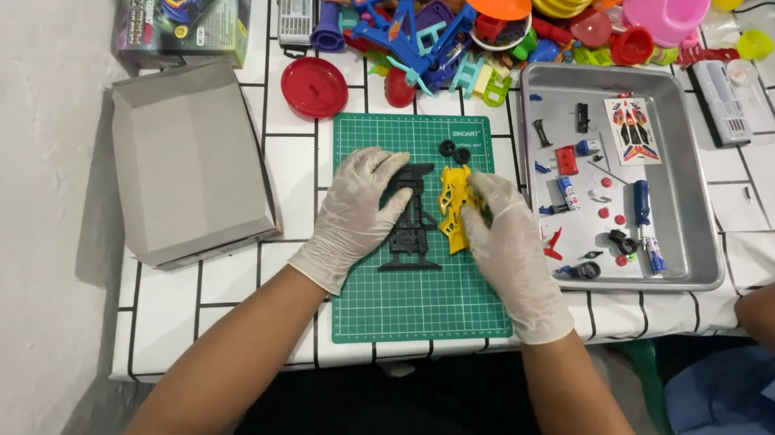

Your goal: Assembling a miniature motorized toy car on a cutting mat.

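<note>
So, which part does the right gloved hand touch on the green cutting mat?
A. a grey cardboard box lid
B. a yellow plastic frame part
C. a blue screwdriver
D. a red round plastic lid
B: the right gloved hand has its fingers on the yellow plastic frame part, beside the black plastic chassis under the left gloved hand, on the green cutting mat.

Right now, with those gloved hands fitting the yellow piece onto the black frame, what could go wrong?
1. The two small black wheels lie loose at the green cutting mat's far edge; a nudge could roll them off into the toy pile.
2. The yellow part looks thin; pressed hard by the right hand against the black chassis held by the left hand, it might snap.
3. The metal tray of tiny parts sits close to the right hand's forearm and could get bumped.
</note>
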